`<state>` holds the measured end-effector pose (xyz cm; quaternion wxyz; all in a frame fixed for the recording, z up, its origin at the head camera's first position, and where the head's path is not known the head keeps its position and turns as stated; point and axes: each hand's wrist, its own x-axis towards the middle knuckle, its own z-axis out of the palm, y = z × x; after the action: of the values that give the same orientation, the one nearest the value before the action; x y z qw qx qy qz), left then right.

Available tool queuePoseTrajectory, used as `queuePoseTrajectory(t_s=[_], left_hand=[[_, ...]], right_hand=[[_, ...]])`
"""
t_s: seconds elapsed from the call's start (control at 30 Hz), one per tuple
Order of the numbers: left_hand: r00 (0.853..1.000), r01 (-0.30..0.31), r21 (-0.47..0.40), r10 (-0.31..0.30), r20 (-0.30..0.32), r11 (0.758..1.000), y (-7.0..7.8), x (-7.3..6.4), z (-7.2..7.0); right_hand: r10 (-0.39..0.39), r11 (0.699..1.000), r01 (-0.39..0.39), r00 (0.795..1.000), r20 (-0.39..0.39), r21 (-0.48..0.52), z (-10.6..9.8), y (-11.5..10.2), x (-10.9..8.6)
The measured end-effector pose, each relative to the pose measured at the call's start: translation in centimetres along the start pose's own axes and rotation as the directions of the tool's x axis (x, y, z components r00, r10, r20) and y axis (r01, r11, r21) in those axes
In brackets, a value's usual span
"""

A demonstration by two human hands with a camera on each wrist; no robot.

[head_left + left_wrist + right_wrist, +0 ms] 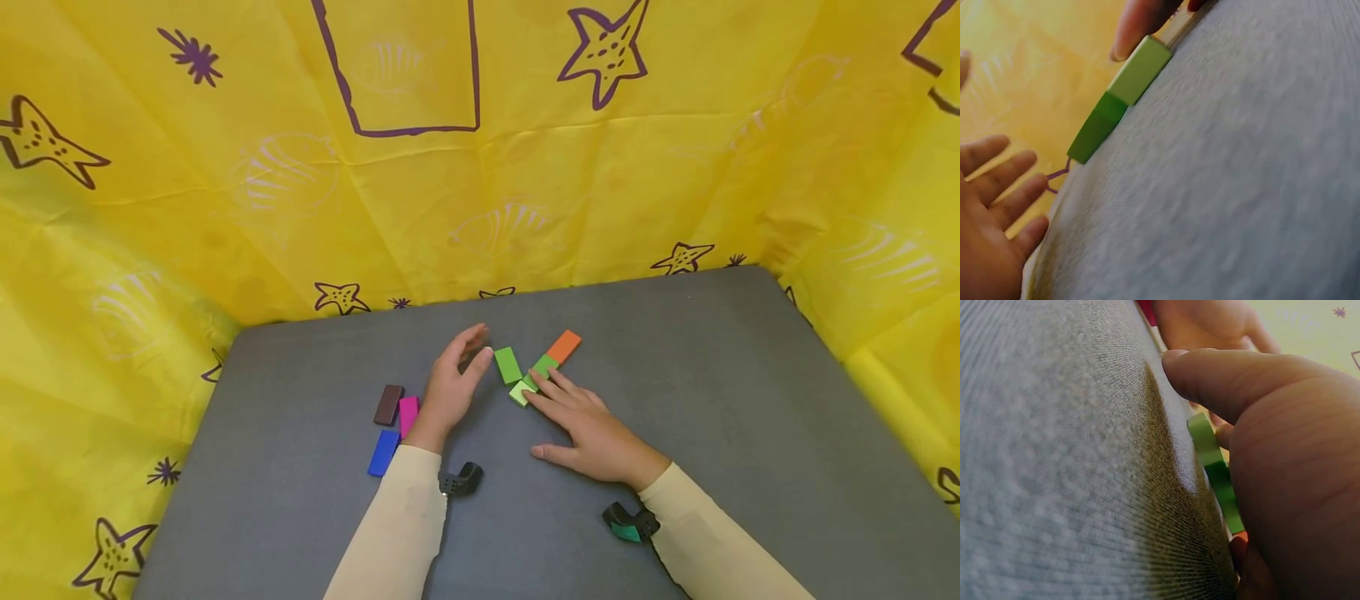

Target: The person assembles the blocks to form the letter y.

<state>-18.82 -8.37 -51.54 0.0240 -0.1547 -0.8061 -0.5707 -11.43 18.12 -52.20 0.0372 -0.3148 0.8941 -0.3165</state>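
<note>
My left hand (452, 390) hovers with loosely extended fingers just left of a green block (507, 365) and holds nothing. Spread out, my right hand (591, 427) has fingertips at a small light green block (518, 395) and on a second green block (542, 370), partly covering it. An orange block (564, 346) continues in line beyond that one. Together these blocks form a V, with the light green piece at its near point. In the right wrist view, the right thumb (1222, 378) stretches out straight over the table, pinching nothing.
Left of the left wrist lie a dark brown block (388, 405), a magenta block (408, 413) partly behind the wrist, and a blue block (383, 452). The grey table (712, 392) meets a yellow patterned cloth (540, 183) at its back and sides.
</note>
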Motion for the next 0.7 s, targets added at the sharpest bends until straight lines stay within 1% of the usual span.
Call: queuePoseTrajectory(t_s=[0.1, 0.23, 0.3, 0.4, 0.5, 0.6, 0.63, 0.7], left_hand=[[0.999, -0.035, -0.077, 0.032, -0.035, 0.996, 0.6, 0.0, -0.5], [0.994, -0.093, -0.133, 0.083, -0.077, 0.987, 1.5, 0.0, -1.4], [0.988, -0.134, -0.153, 0.120, -0.094, 0.979, 1.9, 0.0, -2.0], [0.979, -0.189, -0.175, 0.172, -0.106, 0.966, 2.3, 0.0, -3.0], [0.973, -0.225, -0.198, 0.207, -0.107, 0.954, 2.4, 0.0, -4.2], [0.970, -0.238, -0.272, 0.214, -0.117, 0.932, 2.4, -0.2, -5.5], [0.969, -0.241, -0.302, 0.213, -0.124, 0.922, 2.4, -0.2, -5.9], [0.969, -0.243, -0.374, 0.204, -0.141, 0.895, 2.6, -0.4, -7.0]], right_hand=[[0.002, 1.000, -0.002, 1.000, -0.006, 0.009, 0.0, -0.1, 0.0], [0.003, 1.000, -0.002, 1.000, -0.007, 0.017, 0.0, -0.2, 0.0], [-0.002, 1.000, 0.002, 1.000, -0.006, 0.015, 0.1, -0.1, 0.0], [-0.002, 1.000, 0.003, 1.000, -0.009, 0.022, 0.2, -0.1, 0.1], [0.003, 0.999, -0.003, 1.000, -0.012, 0.032, 0.1, -0.2, 0.0], [0.005, 0.999, -0.004, 1.000, -0.010, 0.042, -0.1, -0.2, -0.1], [0.004, 0.999, -0.003, 1.000, -0.009, 0.041, -0.1, -0.3, -0.1], [0.002, 0.999, -0.002, 1.000, -0.006, 0.043, -0.2, -0.3, -0.1]])
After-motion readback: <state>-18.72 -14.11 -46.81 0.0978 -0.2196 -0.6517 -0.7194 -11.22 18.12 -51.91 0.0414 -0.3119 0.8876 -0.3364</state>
